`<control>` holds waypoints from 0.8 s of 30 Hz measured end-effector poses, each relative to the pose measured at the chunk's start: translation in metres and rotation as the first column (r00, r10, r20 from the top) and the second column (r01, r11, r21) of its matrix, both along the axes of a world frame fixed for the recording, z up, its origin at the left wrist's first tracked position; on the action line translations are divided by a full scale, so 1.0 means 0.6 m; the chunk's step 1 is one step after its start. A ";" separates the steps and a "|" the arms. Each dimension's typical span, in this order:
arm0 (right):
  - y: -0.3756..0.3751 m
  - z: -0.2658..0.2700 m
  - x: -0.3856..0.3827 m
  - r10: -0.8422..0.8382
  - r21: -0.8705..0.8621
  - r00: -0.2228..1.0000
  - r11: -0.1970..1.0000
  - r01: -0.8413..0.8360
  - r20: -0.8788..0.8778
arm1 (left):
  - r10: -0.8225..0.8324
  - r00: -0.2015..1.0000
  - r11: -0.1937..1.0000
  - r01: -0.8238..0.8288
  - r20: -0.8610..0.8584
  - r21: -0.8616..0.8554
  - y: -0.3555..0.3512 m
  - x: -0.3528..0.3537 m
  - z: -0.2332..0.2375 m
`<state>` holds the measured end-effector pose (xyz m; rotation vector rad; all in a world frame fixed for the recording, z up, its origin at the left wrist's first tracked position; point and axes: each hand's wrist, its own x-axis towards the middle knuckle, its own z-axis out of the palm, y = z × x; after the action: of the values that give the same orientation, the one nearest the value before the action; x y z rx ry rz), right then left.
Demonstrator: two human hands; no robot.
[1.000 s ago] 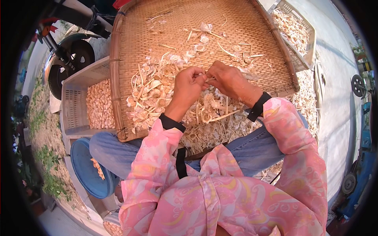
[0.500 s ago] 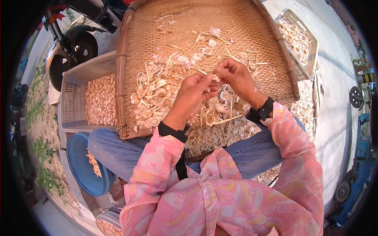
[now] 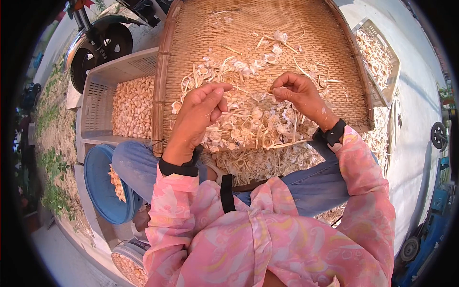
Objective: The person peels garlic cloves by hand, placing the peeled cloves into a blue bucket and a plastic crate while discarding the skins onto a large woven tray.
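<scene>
A woven tray (image 3: 267, 21) carries a loose pile of garlic skins and dry stems (image 3: 258, 117). Over the pile's left side is my left hand (image 3: 198, 112), its fingers curled and the thumb against them; whatever it may hold is hidden. To its right, with a gap between them, my right hand (image 3: 303, 98) pinches thumb and forefinger together above the tray. Something tiny shows at those fingertips, too small to name.
Left of the tray stands a crate (image 3: 98, 107) of garlic cloves (image 3: 134, 107). Below it are a blue basin (image 3: 98, 186) and a bucket (image 3: 129, 248) with more cloves. A crate of skins (image 3: 377, 57) is at the right. A wheel (image 3: 114, 45) stands upper left.
My hands have parted. The left hand has moved left and away from the right, which stays above the pile. The whole view has shifted slightly.
</scene>
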<state>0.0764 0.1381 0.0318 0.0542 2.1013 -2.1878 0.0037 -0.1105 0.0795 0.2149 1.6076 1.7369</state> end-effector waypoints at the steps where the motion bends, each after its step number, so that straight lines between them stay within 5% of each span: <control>1: -0.003 -0.006 0.000 -0.001 0.036 1.000 0.999 0.002 -0.024 | 0.081 0.997 0.996 -0.080 -0.009 0.031 -0.044 -0.015 0.018; 3: -0.011 -0.002 0.003 -0.002 0.074 1.000 0.997 0.002 0.011 | 0.252 0.964 0.965 -0.244 -0.089 0.092 -0.155 -0.067 0.034; 5: -0.038 -0.001 -0.008 0.024 0.032 1.000 0.999 -0.024 -0.017 | 0.513 0.793 0.804 -0.578 -0.328 -0.140 -0.237 -0.101 0.052; 7: -0.037 0.010 0.004 0.011 -0.007 0.998 1.000 -0.012 -0.068 | 0.263 0.638 0.649 -0.672 -0.724 -0.356 -0.306 -0.119 0.029; 10: -0.068 0.035 0.002 0.044 0.003 0.977 0.999 -0.044 -0.211 | 0.280 0.864 0.863 -0.418 -0.419 -0.284 -0.219 -0.040 0.062; 11: -0.078 0.037 0.002 0.071 0.024 0.962 0.997 -0.067 -0.262 | 0.204 0.948 0.960 -0.243 -0.244 -0.141 -0.171 0.001 0.059; 13: -0.103 0.040 0.001 0.129 0.055 0.918 0.992 -0.117 -0.375 | -0.018 1.000 1.000 0.018 0.026 0.011 -0.095 0.057 0.032; 14: -0.111 0.046 0.004 0.171 0.135 0.907 0.983 -0.128 -0.384 | -0.028 0.997 0.994 0.020 0.073 0.112 -0.060 0.076 0.014; 19: -0.116 0.061 0.020 0.265 0.390 0.854 0.917 -0.080 -0.448 | 0.070 0.994 0.978 -0.085 0.084 0.192 -0.003 0.106 -0.032; 24: -0.111 0.067 0.035 0.452 0.552 0.793 0.814 -0.180 -0.409 | 0.178 0.959 0.977 -0.199 -0.222 -0.075 -0.047 0.114 -0.042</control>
<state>0.0974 0.0714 0.0717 -0.9069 2.6380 -1.5235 0.0723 -0.1386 0.0540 0.2142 1.9183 1.8235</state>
